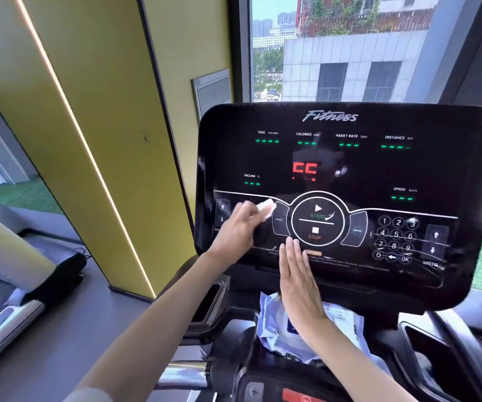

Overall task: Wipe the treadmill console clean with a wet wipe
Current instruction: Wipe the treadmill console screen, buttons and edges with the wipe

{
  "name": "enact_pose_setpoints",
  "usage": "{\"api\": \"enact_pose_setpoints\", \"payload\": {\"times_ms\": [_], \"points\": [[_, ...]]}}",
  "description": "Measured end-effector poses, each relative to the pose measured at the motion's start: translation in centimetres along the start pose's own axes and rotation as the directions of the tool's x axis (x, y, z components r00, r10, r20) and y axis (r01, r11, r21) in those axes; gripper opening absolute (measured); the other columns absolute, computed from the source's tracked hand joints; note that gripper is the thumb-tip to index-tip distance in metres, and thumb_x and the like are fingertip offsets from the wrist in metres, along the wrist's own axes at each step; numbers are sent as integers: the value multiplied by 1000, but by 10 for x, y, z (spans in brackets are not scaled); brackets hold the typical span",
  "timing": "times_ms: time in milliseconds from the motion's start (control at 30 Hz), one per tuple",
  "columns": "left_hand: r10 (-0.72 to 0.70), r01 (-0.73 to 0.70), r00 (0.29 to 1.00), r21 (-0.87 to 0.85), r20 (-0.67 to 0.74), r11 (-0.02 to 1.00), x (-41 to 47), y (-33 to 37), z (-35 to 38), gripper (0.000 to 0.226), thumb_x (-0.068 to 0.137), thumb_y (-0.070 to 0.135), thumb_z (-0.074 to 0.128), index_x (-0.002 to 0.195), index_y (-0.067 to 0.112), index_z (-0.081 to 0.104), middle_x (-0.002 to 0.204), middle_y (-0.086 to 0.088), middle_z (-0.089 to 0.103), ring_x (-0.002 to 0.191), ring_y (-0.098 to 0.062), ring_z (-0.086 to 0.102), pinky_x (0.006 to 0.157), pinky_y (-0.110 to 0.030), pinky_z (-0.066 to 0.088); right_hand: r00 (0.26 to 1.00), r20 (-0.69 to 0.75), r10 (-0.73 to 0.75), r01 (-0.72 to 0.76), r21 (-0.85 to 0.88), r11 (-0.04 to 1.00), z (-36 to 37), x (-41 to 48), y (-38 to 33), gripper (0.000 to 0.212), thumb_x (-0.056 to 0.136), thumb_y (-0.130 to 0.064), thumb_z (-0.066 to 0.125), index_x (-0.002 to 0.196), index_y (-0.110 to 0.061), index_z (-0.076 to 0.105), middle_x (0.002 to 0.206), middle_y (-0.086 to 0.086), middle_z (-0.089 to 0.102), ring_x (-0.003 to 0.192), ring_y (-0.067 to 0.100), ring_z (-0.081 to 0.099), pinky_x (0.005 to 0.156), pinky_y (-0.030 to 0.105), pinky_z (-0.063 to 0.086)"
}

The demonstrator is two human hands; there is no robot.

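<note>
The black treadmill console [350, 163] fills the right half of the view, with green readouts, a red display and a round START/STOP dial. My left hand [239, 227] presses a small folded white wet wipe [267, 207] against the console's lower left, just left of the dial. My right hand [297, 274] lies flat with fingers straight and together, fingertips touching the console's lower edge below the dial; it holds nothing.
A white-and-blue pack of wet wipes [341, 323] lies in the tray under the console. Black handlebars and cup holders [425, 343] flank it. A yellow pillar [103, 140] stands left, another treadmill [10, 285] beside it, and a window [350, 47] lies behind.
</note>
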State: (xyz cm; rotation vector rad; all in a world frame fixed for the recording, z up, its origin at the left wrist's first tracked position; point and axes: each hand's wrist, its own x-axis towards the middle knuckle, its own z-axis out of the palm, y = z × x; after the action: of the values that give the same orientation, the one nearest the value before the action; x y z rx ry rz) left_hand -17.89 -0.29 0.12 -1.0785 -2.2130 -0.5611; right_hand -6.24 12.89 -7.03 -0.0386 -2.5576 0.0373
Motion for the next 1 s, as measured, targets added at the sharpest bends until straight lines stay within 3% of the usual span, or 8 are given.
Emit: {"api": "enact_pose_setpoints", "payload": {"times_ms": [67,167,333,400,533,733,900,1000], "points": [[-214,203,968,-92,-133,975,5,-13,-1,58,72,-23,47,122,6,56,96,-9,43,85,-24,45,66,-37,51,1000,-3,4,-4,1,1000,-3,1,-1,74,66,24,17,137,10,32,146,27,28,136,39,26,109,42,9],[-716,638,649,-328,-258,696,19,0,-3,52,79,-19,41,119,9,59,96,-8,43,86,-22,43,75,-36,48,1000,2,1,-1,9,1000,-5,0,-1,73,69,22,14,138,10,32,147,27,27,136,38,25,110,43,7],[-103,106,987,17,-125,994,3,33,18,60,68,-17,46,116,14,63,96,-2,45,82,-21,42,51,-31,47,999,43,-6,6,-2,1000,-5,1,0,71,66,17,26,137,10,33,147,28,26,137,38,24,110,41,6],[-51,54,991,20,-126,998,11,16,10,59,68,-19,49,115,12,64,95,-3,45,82,-21,44,49,-31,47,999,41,-14,14,-3,1000,-5,1,1,74,65,18,24,138,10,31,147,27,25,137,37,23,112,41,7],[-404,386,889,-124,-217,914,33,0,-8,66,71,-22,49,121,19,60,94,-9,50,87,-27,47,54,-37,49,999,26,-25,25,2,1000,-3,-1,3,75,65,20,15,138,11,31,147,28,26,137,38,23,112,42,9],[187,-186,968,-23,165,982,-10,4,3,78,64,-21,50,127,24,46,99,-2,40,87,-21,42,39,-33,46,998,47,-34,35,-17,999,-9,0,2,69,73,10,9,137,10,34,146,27,28,137,37,26,110,48,26],[-264,249,947,-97,-183,964,17,-14,-8,62,71,-20,47,120,16,58,91,-13,50,83,-27,48,55,-37,50,998,53,-23,22,4,1000,-10,0,1,73,66,21,29,138,10,31,147,27,25,137,37,24,111,48,25],[-37,37,999,-20,-4,999,-7,3,3,59,74,-11,41,123,22,52,97,-6,45,86,-24,43,46,-33,47,997,66,-35,35,3,999,-11,1,2,75,68,18,48,139,9,29,148,26,24,139,36,22,115,45,14]]}}
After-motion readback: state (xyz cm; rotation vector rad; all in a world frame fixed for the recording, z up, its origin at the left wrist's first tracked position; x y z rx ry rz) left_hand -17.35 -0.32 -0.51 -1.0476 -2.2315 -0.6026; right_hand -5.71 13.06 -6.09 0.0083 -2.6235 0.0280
